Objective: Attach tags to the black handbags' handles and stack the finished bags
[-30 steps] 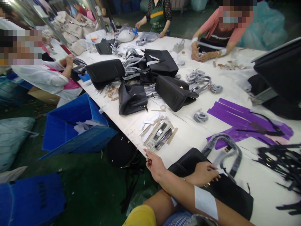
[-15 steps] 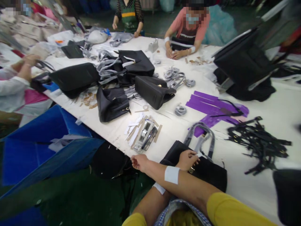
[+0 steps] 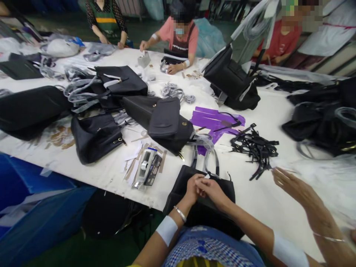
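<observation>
A black handbag (image 3: 178, 181) with grey-wrapped handles lies at the table's near edge against my apron. Over its top edge my left hand (image 3: 192, 188) and my right hand (image 3: 213, 191) meet, fingertips pinched together. A small white piece (image 3: 207, 176) shows at the fingers; what else they hold is hidden. Beyond the bag's left side sits a tape dispenser (image 3: 145, 165) with a dark box-like item (image 3: 152, 171) against it. Just past the handles, a black bag with a front pocket (image 3: 167, 118) leans on another black bag.
A co-worker's open hand (image 3: 292, 185) reaches in from the right, near a heap of black straps (image 3: 256, 148). Purple strips (image 3: 204, 118) lie behind it. More black bags (image 3: 94, 135) cover the left. Across the table a person in pink (image 3: 164, 31) works. Blue bins (image 3: 47, 211) stand lower left.
My right hand has come back from beside the tape dispenser to join my left over the bag. A pocketed bag and a co-worker's hand now appear. The view has turned right.
</observation>
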The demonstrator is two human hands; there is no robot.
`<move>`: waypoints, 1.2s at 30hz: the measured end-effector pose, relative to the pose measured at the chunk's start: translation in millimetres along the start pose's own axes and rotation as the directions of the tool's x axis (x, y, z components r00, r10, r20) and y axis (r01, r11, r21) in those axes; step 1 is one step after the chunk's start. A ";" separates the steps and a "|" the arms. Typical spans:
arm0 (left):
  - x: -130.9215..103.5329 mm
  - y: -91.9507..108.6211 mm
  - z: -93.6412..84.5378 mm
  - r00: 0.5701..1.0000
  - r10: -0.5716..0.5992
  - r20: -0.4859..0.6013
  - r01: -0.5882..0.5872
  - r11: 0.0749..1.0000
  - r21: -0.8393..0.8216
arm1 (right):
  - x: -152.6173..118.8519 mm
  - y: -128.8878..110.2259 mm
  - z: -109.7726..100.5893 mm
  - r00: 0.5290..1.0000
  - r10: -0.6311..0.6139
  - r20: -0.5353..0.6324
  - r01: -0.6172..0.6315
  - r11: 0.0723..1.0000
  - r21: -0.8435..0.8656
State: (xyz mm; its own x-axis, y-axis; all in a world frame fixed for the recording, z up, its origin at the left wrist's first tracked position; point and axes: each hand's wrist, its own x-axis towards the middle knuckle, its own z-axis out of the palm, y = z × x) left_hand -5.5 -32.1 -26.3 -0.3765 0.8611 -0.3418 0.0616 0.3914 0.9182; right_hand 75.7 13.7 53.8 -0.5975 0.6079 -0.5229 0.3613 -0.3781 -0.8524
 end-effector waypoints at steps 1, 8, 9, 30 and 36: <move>-0.3 0.2 -0.3 1.000 0.011 0.027 -0.010 1.000 -0.028 | -1.5 9.5 -19.5 0.999 0.018 -0.044 -0.019 1.000 -0.014; -3.1 4.1 2.8 0.992 0.071 0.100 -0.064 0.995 -0.073 | 12.7 47.8 -67.3 0.991 0.037 -0.125 -0.050 0.994 -0.098; -3.8 4.9 3.1 0.992 0.088 0.095 -0.083 0.995 -0.052 | 15.8 49.0 -68.0 0.991 0.041 -0.124 -0.054 0.993 -0.108; -5.8 2.2 5.2 0.980 -0.149 0.135 0.187 0.921 -0.342 | 13.1 76.2 -71.0 0.992 0.111 -0.062 -0.114 0.992 -0.046; -11.9 4.3 4.8 0.903 -0.364 0.229 0.424 0.664 -0.616 | 13.4 92.6 -50.4 0.992 0.082 -0.096 -0.068 0.987 0.143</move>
State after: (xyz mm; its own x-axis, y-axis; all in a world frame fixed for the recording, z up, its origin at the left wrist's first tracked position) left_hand 3.6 -39.1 -19.2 -0.1511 0.7090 -0.6888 -0.6880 0.4250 0.5883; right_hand 137.2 22.1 -32.5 -0.4945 0.6389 -0.5893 0.2953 -0.5142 -0.8052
